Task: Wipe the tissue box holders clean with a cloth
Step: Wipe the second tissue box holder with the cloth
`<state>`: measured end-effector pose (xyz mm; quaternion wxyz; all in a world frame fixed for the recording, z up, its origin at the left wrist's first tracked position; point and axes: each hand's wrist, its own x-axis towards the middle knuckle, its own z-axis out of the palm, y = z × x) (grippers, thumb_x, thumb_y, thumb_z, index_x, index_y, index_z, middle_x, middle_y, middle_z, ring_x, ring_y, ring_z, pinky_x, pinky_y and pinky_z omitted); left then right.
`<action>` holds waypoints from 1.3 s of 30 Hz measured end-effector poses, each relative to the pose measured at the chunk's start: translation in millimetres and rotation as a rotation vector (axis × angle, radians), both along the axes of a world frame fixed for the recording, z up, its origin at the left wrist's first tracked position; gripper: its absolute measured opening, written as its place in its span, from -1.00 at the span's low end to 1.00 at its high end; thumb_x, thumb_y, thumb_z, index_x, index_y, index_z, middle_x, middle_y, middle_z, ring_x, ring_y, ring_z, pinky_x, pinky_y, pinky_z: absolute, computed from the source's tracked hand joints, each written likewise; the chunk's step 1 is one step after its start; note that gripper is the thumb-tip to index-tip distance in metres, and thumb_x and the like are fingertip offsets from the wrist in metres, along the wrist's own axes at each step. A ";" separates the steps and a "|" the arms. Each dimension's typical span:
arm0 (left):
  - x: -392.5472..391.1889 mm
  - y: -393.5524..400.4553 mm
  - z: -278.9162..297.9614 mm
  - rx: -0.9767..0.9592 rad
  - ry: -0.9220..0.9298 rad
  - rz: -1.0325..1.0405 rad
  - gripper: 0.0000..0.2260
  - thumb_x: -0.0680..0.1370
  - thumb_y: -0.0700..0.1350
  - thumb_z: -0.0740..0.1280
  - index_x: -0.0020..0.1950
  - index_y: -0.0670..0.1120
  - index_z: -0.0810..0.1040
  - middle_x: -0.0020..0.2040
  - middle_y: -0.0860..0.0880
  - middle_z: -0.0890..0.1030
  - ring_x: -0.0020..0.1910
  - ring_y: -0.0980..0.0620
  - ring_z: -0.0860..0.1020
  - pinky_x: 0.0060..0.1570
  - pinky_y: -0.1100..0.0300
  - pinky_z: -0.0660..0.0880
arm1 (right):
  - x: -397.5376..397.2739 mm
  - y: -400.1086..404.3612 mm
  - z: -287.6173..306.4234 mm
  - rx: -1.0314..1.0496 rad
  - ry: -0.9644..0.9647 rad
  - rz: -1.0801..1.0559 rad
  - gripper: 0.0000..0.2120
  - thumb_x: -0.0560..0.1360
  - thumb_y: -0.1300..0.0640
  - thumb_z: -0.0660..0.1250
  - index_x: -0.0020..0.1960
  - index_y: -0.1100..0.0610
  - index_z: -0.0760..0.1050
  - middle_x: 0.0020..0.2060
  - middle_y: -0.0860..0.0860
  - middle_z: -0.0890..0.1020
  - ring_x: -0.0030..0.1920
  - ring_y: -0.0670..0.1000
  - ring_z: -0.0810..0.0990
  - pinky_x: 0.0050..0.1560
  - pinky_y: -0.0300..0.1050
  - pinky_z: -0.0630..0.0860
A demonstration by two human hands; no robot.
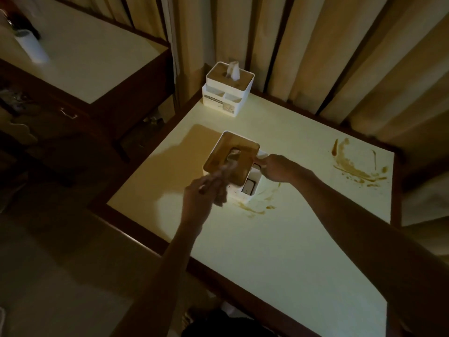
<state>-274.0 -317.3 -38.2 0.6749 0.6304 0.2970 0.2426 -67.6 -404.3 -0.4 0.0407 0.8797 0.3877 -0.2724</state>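
Curtains (303,57) hang behind our pale table (303,239), which has a dark wood edge. We see lots of bare room on the near side. Brown smears (357,166) mark the far right part. In the middle, our tissue box holder (233,164) tips to the left, its brown top facing us. Our right hand (277,167) grips its right rim with curled fingers. Our left hand (198,200) pinches a blurry cloth (220,186) against its near edge. Another holder (227,92) stands upright at the far corner.
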 end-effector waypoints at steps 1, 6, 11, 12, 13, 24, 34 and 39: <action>-11.6 3.6 -1.3 -0.049 -0.035 0.078 -0.83 0.57 -0.08 0.32 0.10 -0.12 0.60 -0.23 -0.20 0.63 -0.30 -0.10 0.60 -0.29 0.01 0.58 | -5.9 2.1 -2.0 0.035 -0.057 -0.010 -0.57 0.61 0.06 0.12 0.47 0.01 0.27 0.27 0.22 0.43 0.28 0.27 0.40 0.21 0.05 0.40; -42.1 22.4 -27.5 -0.134 0.066 0.224 -0.72 0.59 -0.13 0.28 0.31 0.02 0.50 -0.08 -0.11 0.67 -0.13 -0.08 0.66 -0.12 -0.10 0.62 | -29.4 9.2 -15.2 0.170 -0.157 0.031 -0.49 0.55 -0.07 0.25 0.42 0.10 0.28 0.36 0.19 0.32 0.36 0.22 0.31 0.25 0.13 0.37; -27.8 15.2 -25.5 -0.053 0.173 0.232 -0.80 0.54 -0.18 0.36 0.08 0.08 0.63 -0.30 0.13 0.68 -0.27 0.08 0.67 -0.13 0.07 0.63 | -29.9 9.1 -13.9 0.235 -0.111 0.114 -0.35 0.52 -0.04 0.32 0.52 0.03 0.13 0.49 0.13 0.15 0.45 0.18 0.23 0.34 0.03 0.32; -24.4 13.5 -23.0 -0.035 0.182 0.252 -0.81 0.53 -0.15 0.37 -0.09 0.16 0.64 -0.34 0.21 0.65 -0.29 0.13 0.65 -0.13 0.10 0.62 | -30.4 10.9 -14.0 0.250 -0.034 0.110 -0.35 0.52 0.01 0.34 0.52 0.07 0.13 0.50 0.12 0.14 0.45 0.17 0.24 0.33 -0.08 0.31; -20.8 12.9 -22.9 -0.019 0.183 0.267 -0.77 0.53 -0.13 0.37 -0.21 0.21 0.61 -0.36 0.27 0.63 -0.29 0.16 0.64 -0.14 0.12 0.61 | -30.8 12.0 -15.1 0.221 0.008 0.129 -0.36 0.54 0.06 0.33 0.52 0.11 0.13 0.52 0.13 0.10 0.47 0.15 0.20 0.32 -0.17 0.27; 12.6 -0.1 -62.0 0.014 -0.016 0.483 -0.69 0.43 -0.21 0.44 0.14 0.01 0.56 -0.01 0.10 0.59 -0.04 0.19 0.57 -0.12 0.23 0.57 | -14.2 17.5 -3.7 0.026 -0.218 0.365 -0.57 0.55 -0.18 0.21 0.39 -0.10 0.40 0.45 0.05 0.34 0.31 0.20 0.44 0.24 0.01 0.38; 54.1 -76.4 -74.3 0.063 -0.044 0.615 -0.85 0.48 -0.30 0.37 0.01 -0.16 0.51 0.00 -0.16 0.55 -0.08 0.14 0.52 -0.11 0.40 0.45 | -6.6 24.4 -1.9 0.040 -0.281 0.476 -0.60 0.46 -0.24 0.31 0.21 -0.06 0.54 0.04 0.13 0.61 0.10 0.18 0.57 -0.02 -0.10 0.40; 66.8 -101.4 -78.0 0.160 -0.046 0.615 -0.88 0.46 -0.38 0.36 -0.01 -0.29 0.52 -0.01 -0.24 0.51 -0.06 0.32 0.47 -0.13 0.52 0.39 | 5.5 26.1 -4.0 0.013 -0.255 0.526 -0.58 0.49 -0.26 0.25 0.30 -0.17 0.44 0.06 0.15 0.59 0.12 0.20 0.54 -0.06 -0.08 0.38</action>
